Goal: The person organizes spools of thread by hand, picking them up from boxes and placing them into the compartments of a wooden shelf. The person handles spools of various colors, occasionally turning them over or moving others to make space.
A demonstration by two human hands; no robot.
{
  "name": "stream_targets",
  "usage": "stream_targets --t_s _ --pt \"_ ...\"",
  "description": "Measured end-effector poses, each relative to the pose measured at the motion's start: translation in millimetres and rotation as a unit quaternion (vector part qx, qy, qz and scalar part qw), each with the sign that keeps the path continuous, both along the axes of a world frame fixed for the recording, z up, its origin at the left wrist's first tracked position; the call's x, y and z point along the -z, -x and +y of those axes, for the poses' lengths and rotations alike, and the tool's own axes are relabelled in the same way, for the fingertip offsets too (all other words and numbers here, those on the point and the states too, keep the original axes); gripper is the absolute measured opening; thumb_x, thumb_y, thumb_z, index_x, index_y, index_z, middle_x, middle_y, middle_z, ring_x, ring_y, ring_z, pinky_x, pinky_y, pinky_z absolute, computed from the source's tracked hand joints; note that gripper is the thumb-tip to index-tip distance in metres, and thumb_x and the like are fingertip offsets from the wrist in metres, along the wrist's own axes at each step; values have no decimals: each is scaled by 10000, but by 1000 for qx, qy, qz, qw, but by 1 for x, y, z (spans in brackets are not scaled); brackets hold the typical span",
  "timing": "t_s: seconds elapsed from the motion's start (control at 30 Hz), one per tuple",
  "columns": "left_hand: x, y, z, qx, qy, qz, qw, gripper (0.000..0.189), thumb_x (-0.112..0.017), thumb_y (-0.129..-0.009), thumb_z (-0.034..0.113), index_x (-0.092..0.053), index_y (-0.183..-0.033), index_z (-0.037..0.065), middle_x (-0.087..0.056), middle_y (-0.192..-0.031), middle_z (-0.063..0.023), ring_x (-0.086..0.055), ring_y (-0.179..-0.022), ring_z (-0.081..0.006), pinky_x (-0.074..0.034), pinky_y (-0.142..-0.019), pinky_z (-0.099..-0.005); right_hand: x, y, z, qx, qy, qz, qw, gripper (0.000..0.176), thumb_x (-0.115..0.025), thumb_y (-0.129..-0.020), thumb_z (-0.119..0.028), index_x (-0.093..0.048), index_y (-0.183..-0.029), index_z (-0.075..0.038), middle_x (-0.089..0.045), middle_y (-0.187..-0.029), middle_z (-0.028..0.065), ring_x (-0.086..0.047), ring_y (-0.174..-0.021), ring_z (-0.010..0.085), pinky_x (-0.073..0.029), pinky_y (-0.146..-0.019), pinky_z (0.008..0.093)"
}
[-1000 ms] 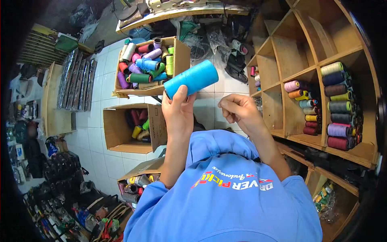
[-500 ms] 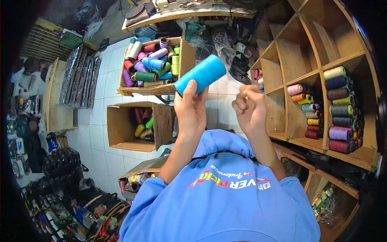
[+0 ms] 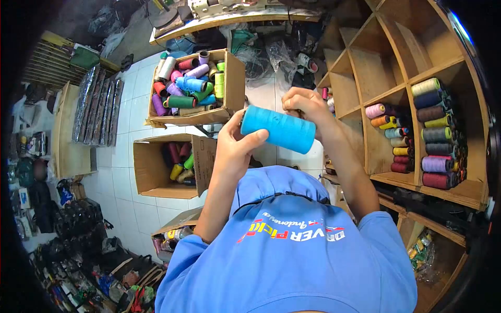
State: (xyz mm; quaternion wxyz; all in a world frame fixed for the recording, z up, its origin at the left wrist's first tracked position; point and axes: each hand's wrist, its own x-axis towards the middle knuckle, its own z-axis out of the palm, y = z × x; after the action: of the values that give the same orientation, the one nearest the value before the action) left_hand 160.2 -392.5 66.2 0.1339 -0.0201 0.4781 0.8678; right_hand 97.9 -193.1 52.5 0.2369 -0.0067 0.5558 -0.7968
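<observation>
A large spool of bright blue thread (image 3: 276, 128) lies across my left hand (image 3: 233, 150), whose thumb presses on its side while the fingers wrap behind one end. The spool tilts down to the right. Just beyond its far side is my right hand (image 3: 311, 108), with fingers curled and pinched together close to the spool. I cannot tell what, if anything, the right fingertips hold. Behind the hands, a cardboard box (image 3: 235, 86) is heaped with spools in many colours. Below it, a second cardboard box (image 3: 204, 164) on its side has several spools inside.
To the right stands a wooden shelf (image 3: 412, 177) with compartments, two of them holding stacked spools (image 3: 436, 135). A table edge (image 3: 235, 20) crosses the top, with plastic bags (image 3: 282, 60) beneath. White floor tiles (image 3: 117, 180) and plastic-wrapped dark strips (image 3: 99, 107) lie to the left.
The blue spool has turned from tilting up to the right to tilting down to the right, and has come lower. My right hand has moved up and left, in behind the spool.
</observation>
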Motion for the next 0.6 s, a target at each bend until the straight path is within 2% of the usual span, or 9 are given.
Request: stream_targets --t_s 0.07,0.1,0.2,0.3,0.4,0.43,0.53,0.57,0.6 --pt "1 0 -3 8 -27 1 1000 593 -746 -733 58 -460 -1239 -62 -583 -1032 -69 -589 -899 -134 -476 -832 -280 -8 -7 -7 14 -28 76 997 59 -616 -769 -103 -635 -769 -47 -559 -674 -39 -474 -624 31 -355 -551 199" --pt "3 1 -6 14 -49 -11 999 620 -752 -725 49 -450 -1256 -57 -569 -1062 -79 -585 -922 -142 -474 -840 -282 -8 -7 -7 15 -58 136 989 50 -616 -778 -86 -646 -786 -47 -570 -723 -40 -473 -645 31 -364 -573 201" --pt "6 1 -6 -18 -25 37 999 632 -754 -719 44 -446 -1263 -53 -557 -1090 -86 -582 -942 -149 -480 -823 -273 -7 -13 -12 40 -59 218 973 46 -615 -783 -65 -651 -801 -42 -594 -794 -22 -484 -683 34 -379 -591 202" --pt "7 1 -7 -35 -18 50 998 636 -752 -712 30 -446 -1262 -56 -545 -1113 -87 -569 -981 -148 -478 -831 -274 -11 -19 -9 28 -133 341 930 77 -637 -765 -46 -663 -837 -44 -626 -872 20 -552 -749 89 -436 -653 236" --pt "6 1 -4 -73 38 66 994 635 -747 -706 14 -449 -1263 -52 -545 -1114 -82 -553 -1010 -144 -462 -865 -283 -19 -26 -7 61 -223 479 847 131 -671 -748 -46 -680 -878 -66 -643 -900 61 -606 -819 167 -475 -720 286" --pt "5 0 -3 -82 36 68 994 634 -745 -705 11 -451 -1263 -50 -545 -1115 -81 -552 -1011 -142 -461 -868 -283 -25 -31 -6 46 -235 475 847 187 -718 -723 -62 -693 -906 -92 -642 -965 77 -610 -919 233 -486 -789 340" --pt "0 4 -2 -105 28 80 991 631 -741 -702 2 -454 -1262 -45 -546 -1115 -81 -553 -1005 -139 -460 -868 -281 -28 -37 -6 59 -256 572 777 219 -745 -704 -91 -696 -917 -113 -627 -1049 70 -585 -977 254 -474 -824 373" --pt "-1 6 -2 -114 25 85 989 631 -740 -701 0 -455 -1262 -43 -547 -1114 -81 -557 -996 -139 -463 -862 -278 -27 -41 -5 39 -276 565 776 217 -759 -682 -106 -705 -891 -130 -599 -1148 91 -533 -1086 301 -448 -891 400" --pt "-1 8 -2 -124 23 90 988 631 -740 -700 -2 -456 -1262 -42 -547 -1112 -81 -560 -987 -138 -467 -855 -276 -29 -44 -7 40 -288 568 770 203 -759 -681 -105 -709 -875 -135 -590 -1171 99 -513 -1115 313 -437 -912 401"
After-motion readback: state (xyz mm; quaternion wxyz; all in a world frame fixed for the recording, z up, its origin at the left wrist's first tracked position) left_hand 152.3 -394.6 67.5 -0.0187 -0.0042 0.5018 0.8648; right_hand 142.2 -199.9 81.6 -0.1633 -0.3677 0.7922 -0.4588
